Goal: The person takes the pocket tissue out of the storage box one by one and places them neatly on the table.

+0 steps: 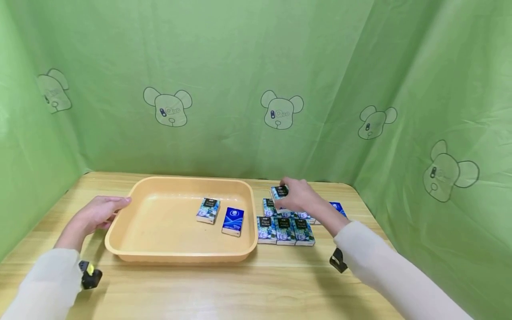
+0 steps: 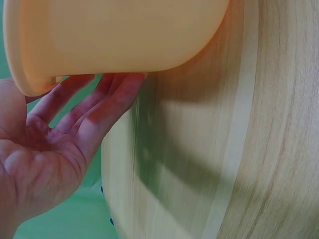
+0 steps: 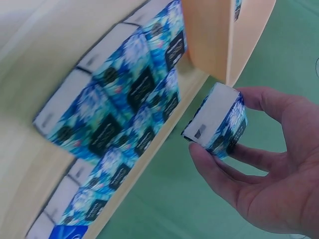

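My right hand (image 1: 300,195) pinches a pocket tissue pack (image 3: 219,119), blue floral with a black label, between thumb and fingers. It is above the back of a group of similar tissue packs (image 1: 286,231) right of the tray. At the left, my left hand (image 1: 98,213) holds the rim of a pale orange plastic tray (image 1: 168,231), its fingers (image 2: 112,107) against the outer wall below the rim. Inside the tray lie a floral tissue pack (image 1: 208,210) and a plain blue tissue pack (image 1: 233,221), apart from each other.
A blue pack (image 1: 338,208) lies at the right end of the back row, partly behind my right forearm. The wooden table (image 1: 180,289) ends at a green curtain (image 1: 224,146) at the back and sides.
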The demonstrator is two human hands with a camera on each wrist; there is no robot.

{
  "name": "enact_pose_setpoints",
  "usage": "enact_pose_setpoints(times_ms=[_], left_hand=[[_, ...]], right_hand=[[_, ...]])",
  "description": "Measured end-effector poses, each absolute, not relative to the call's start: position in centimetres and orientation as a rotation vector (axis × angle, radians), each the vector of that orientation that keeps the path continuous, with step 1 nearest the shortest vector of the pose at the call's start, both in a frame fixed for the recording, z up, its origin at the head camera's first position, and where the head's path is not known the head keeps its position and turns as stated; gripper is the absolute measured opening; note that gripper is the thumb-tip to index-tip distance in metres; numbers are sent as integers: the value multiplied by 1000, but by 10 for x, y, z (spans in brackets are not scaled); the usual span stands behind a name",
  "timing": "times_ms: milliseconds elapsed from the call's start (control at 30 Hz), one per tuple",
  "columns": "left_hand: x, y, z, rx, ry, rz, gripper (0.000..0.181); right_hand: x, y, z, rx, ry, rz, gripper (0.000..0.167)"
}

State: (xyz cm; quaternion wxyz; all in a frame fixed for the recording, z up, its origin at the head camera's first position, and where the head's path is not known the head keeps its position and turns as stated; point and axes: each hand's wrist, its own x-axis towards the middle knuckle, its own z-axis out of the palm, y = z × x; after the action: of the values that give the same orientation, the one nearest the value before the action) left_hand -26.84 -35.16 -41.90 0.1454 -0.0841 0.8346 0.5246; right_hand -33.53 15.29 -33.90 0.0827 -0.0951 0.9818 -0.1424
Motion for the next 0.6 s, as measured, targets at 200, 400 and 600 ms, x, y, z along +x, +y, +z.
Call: enact_pose_setpoints(times_ms=[200, 400, 600], left_hand=[[-268, -351, -419, -240, 2398, 1522, 74], [-268, -351, -418, -239, 2398, 1516, 74], [-269, -351, -419, -239, 2395, 1519, 75]], right_hand=[[-335, 174, -346, -274, 2939, -406, 79], [-337, 196, -354, -232, 2947, -367, 77], [-335, 216, -360, -244, 2958, -335, 76]])
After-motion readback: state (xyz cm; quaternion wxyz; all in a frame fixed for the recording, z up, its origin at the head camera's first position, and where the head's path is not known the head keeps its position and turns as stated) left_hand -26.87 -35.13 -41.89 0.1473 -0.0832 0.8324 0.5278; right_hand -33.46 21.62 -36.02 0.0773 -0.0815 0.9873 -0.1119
